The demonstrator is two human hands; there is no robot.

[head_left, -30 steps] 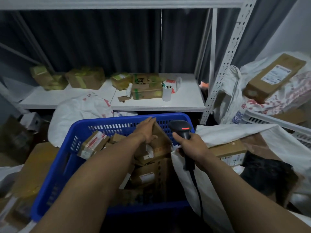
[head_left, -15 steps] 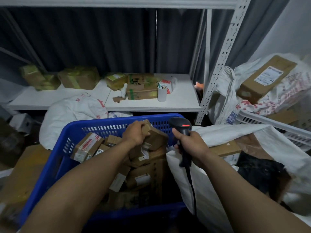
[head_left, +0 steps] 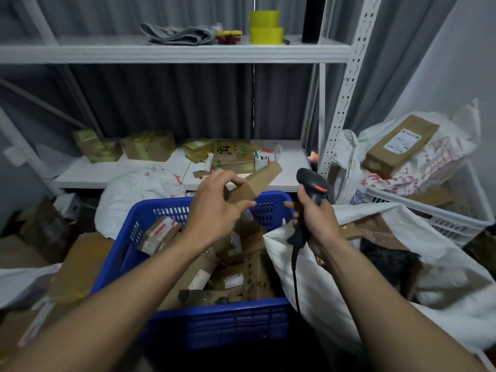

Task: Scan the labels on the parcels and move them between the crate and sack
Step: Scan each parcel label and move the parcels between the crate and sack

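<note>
Head view: the left hand [head_left: 217, 202] holds a small brown cardboard parcel [head_left: 255, 182] in the air above the far rim of the blue crate [head_left: 214, 323]. Its fingers [head_left: 228, 175] are curled over the top of the box and the thumb is pressed under its near end. The parcel is an oblong carton, tilted with its far end higher, and the faces turned to the camera are plain brown. The right hand [head_left: 316, 218] is wrapped round the grip of a black barcode scanner [head_left: 312, 183]. The scanner's head, with a red mark on it, stands upright just beside the parcel, and its cable [head_left: 295, 285] hangs down. The crate is heaped with more taped cartons [head_left: 158, 233], several bearing white labels. The white sack [head_left: 335, 291] lies open against the crate's right side
</note>
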